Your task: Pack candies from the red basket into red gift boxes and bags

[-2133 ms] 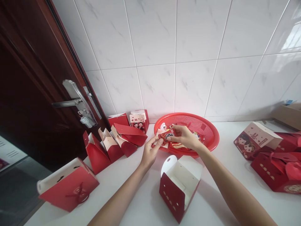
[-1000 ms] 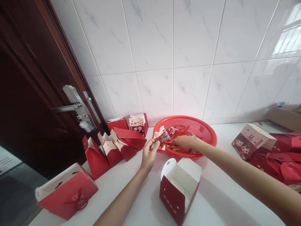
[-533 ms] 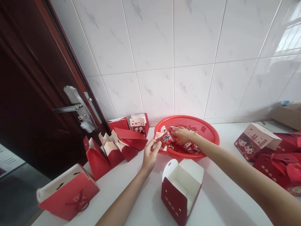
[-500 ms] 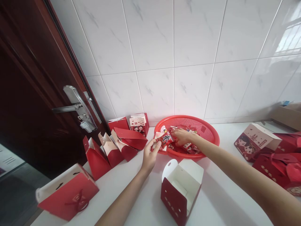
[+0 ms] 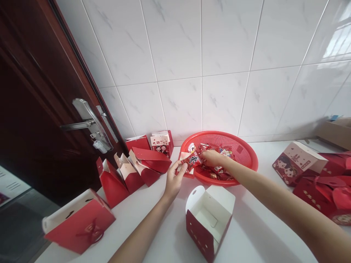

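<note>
The wall [image 5: 179,100] borders the back edge of the table [image 5: 164,244]; the door [image 5: 33,91] lies beyond the left edge. The basket [image 5: 244,151] stands midway along the back edge and contains packets [image 5: 219,174]. The box [image 5: 199,233] stands before the basket, toward the front edge. A row of cartons [image 5: 134,179] follows the left edge from the wall to the foremost carton [image 5: 82,228]. A carton cluster [image 5: 315,197] occupies the right side, with a crate [image 5: 337,133] behind it.

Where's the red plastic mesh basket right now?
In the head view, right of centre: the red basket sits between the white tiled wall and an open, white-lined cardboard box.
</note>
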{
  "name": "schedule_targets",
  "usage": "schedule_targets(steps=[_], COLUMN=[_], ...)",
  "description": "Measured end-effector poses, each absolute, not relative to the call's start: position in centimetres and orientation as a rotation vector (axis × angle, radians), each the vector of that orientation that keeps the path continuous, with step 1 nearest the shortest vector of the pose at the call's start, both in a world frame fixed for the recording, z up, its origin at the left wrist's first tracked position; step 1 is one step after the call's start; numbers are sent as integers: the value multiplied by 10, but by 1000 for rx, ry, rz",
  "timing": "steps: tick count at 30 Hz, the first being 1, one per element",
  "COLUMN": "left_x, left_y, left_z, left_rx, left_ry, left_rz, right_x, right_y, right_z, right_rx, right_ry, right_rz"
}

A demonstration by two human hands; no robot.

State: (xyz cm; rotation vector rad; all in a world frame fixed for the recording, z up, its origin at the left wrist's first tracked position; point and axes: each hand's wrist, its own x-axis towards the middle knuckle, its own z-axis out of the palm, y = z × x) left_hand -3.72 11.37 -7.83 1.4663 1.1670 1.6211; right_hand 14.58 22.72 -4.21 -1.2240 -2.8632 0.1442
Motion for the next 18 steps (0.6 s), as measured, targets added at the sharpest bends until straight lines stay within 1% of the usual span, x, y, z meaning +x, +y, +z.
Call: schedule_targets(steps=[5,11,18], left_x=[-38,-36,-36], left_y=[114,113,112], left_z=[-80,-76,-73], left_rx=[1481,1445,1463], left_ry=[1161,1182,1178], left_rz=[1621,1628,1623], right_x=[162,176,179], right_y=[240,250,255], right_z=[-36,-35,-34], right_rx=[-1315,-1302,-1197], right_ry=[-2616,-2413,-2357], right_rz=[421,821,1028])
